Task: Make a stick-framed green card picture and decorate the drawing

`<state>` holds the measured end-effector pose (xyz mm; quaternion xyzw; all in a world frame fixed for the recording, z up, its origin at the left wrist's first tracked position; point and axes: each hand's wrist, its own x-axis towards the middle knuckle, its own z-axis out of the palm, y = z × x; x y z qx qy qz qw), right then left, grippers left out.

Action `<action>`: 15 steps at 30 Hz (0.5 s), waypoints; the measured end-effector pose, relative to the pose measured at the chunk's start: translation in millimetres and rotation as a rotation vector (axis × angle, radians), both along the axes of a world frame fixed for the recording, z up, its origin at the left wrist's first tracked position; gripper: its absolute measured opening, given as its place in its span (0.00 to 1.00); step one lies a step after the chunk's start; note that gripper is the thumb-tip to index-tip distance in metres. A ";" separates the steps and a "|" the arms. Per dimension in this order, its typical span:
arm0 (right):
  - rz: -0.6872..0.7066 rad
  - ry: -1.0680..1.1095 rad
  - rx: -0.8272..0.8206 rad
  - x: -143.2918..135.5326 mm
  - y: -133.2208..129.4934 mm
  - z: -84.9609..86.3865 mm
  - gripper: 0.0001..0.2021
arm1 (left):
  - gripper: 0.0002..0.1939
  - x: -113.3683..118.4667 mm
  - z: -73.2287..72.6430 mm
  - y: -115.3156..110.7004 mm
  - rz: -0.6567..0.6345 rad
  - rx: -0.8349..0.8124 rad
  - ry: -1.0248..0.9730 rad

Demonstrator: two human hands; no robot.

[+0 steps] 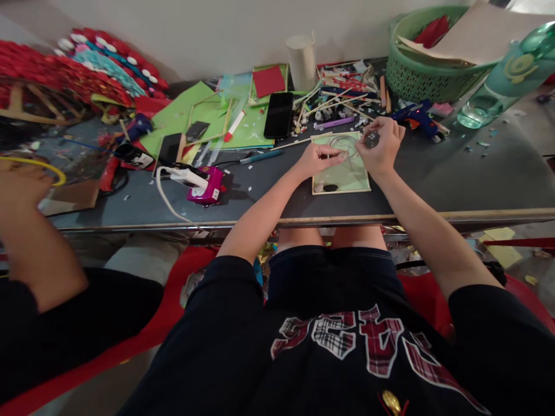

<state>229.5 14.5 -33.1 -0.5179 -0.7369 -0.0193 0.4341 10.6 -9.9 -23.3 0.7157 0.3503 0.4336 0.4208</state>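
Observation:
A pale green square panel [347,180] edged with thin light sticks lies flat in front of me. On its upper part is a thin, curved loop [347,137], perhaps wire. My left hand [319,160] is over the panel's left side, fingers closed together near the loop; anything between them is too small to make out. At the panel's upper right my right hand [382,144] is closed in a pinch beside the loop. A small dark, shiny round thing [372,138] shows among its fingers. Near the panel's lower left corner lie a dark oval piece [330,188] and a small pale one.
Behind the panel are a black phone [278,115] and a pile of sticks and scraps [342,98]. A blue glue gun [418,117], green basket [401,69] and bottle [489,98] stand right. Left are a purple power adapter [207,186] and another person's arm [39,248].

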 end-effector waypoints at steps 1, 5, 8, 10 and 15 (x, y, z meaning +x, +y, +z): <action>-0.012 -0.012 -0.013 1.2 2.4 -1.2 0.13 | 0.21 -1.0 2.7 -2.0 -0.070 0.036 0.036; 0.076 -0.101 -0.103 -1.4 5.3 -6.0 0.06 | 0.13 -3.2 14.7 -11.1 -0.269 0.169 0.201; 0.178 -0.176 -0.169 -5.9 3.3 -6.5 0.04 | 0.12 -4.0 18.9 -14.1 -0.341 0.197 0.337; 0.185 -0.184 -0.184 -7.5 1.9 -5.3 0.05 | 0.12 -4.9 19.5 -14.0 -0.384 0.195 0.382; 0.173 -0.192 -0.187 -8.6 -0.5 -1.0 0.07 | 0.11 -6.9 20.9 -12.0 -0.406 0.199 0.450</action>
